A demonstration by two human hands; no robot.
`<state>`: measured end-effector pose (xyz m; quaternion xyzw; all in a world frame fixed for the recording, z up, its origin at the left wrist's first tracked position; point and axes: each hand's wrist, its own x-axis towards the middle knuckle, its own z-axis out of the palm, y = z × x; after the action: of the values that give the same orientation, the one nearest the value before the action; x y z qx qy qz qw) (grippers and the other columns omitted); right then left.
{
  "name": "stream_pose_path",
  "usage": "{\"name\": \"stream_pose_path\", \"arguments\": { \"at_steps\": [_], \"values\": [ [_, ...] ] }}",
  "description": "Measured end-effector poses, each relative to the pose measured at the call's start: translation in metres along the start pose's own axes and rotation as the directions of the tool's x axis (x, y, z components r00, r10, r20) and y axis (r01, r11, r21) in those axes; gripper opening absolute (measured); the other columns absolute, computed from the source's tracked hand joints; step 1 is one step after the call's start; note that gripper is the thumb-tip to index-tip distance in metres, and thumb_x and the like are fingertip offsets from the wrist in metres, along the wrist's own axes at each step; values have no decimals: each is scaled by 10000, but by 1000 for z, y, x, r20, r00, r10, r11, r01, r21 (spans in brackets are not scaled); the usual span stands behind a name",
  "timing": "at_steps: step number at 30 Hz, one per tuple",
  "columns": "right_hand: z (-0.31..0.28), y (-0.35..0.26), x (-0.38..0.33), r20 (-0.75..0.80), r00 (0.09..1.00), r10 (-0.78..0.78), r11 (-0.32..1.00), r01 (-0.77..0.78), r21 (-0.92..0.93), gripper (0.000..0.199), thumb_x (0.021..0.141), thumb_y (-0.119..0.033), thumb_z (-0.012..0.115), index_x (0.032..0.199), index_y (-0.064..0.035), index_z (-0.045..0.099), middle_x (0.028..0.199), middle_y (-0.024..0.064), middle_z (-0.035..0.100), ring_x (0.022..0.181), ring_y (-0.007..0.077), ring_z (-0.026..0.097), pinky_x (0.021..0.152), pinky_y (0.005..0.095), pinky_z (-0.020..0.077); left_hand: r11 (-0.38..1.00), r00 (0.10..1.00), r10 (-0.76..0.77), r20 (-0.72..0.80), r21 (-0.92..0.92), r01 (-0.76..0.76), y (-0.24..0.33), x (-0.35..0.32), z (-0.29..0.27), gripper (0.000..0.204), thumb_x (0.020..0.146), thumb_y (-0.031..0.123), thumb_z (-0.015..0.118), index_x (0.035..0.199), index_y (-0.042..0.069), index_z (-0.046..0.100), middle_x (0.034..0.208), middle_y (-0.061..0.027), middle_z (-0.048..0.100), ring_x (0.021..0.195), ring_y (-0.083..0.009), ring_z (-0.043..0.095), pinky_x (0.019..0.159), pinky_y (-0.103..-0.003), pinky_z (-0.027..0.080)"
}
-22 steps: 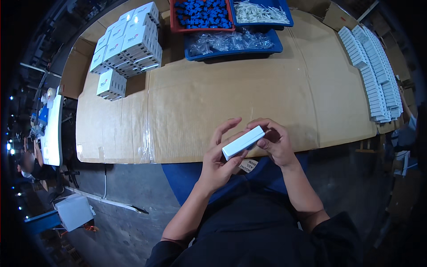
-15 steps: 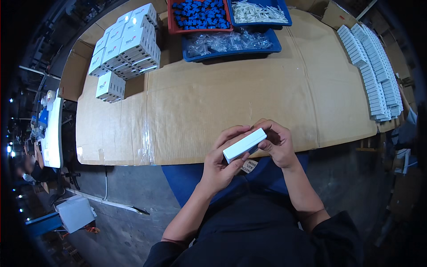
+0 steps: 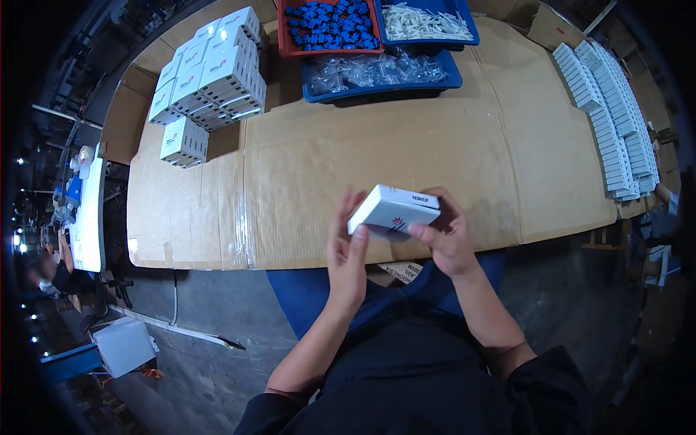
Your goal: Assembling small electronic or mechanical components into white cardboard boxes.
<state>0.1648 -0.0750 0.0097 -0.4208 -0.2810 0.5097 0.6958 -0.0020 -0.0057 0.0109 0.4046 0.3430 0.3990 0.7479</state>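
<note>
A small white carton (image 3: 395,216) with a red emblem and dark print is tilted between my hands, just above the near edge of the table. My left hand (image 3: 346,254) is at its left end, thumb against the lower corner and fingers behind, slightly blurred. Round the right end curls my right hand (image 3: 451,235), its thumb on the front face and its fingers behind. The carton's back is hidden, and its flaps appear closed.
Cardboard covers the table (image 3: 348,159). White cartons (image 3: 210,69) are stacked at the back left, with one carton (image 3: 184,142) in front. A red tray (image 3: 330,52) holds blue parts; blue trays hold clear bags (image 3: 380,71) and white sticks (image 3: 424,23). White box rows (image 3: 609,119) line the right.
The carton has been turned, so its printed face and end now show, and it sits slightly higher. My left fingers have opened out from around it; my right hand keeps its grip.
</note>
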Motion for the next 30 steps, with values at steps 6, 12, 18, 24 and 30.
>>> {"name": "stream_pose_path", "arguments": {
  "at_steps": [6,12,18,24,30],
  "values": [
    [2,-16,4,44,994,-101,936,110,-334,573,815,37,838,1323,-7,577,1110,49,674,1044,113,644,935,263,514,966,967,252,31,43,-253,8,15,-23,329,1126,203,465,1288,-10,657,1431,-172,584,1334,-250,557,1130,-385,429],
    [6,-8,-2,16,998,-59,965,61,-256,524,804,19,862,1260,-7,607,1146,86,713,1074,143,685,916,280,569,989,967,83,241,97,-109,19,10,-10,518,887,216,825,1322,1,644,1336,-135,662,1266,-234,616,1082,-356,463],
    [3,-15,-5,89,988,-128,969,143,-199,436,825,-12,850,1217,16,661,1155,95,725,1094,161,691,921,286,570,959,926,159,342,170,-228,21,8,-10,478,860,95,839,1279,-32,645,1296,-171,677,1238,-253,644,1072,-369,503],
    [3,-26,-3,115,991,-73,955,103,-278,430,813,-5,853,1210,23,692,1186,117,733,1098,182,696,981,307,541,947,924,191,332,187,-263,22,3,-14,387,875,13,795,1233,-38,657,1239,-187,698,1196,-267,669,1052,-373,518],
    [0,-26,-3,218,960,-178,921,241,-307,414,779,8,859,1165,22,711,1163,142,741,1090,212,707,976,316,538,927,890,256,378,164,-337,20,3,-15,326,903,25,766,1204,-44,659,1209,-202,701,1192,-296,672,1046,-400,524]
  ]
}}
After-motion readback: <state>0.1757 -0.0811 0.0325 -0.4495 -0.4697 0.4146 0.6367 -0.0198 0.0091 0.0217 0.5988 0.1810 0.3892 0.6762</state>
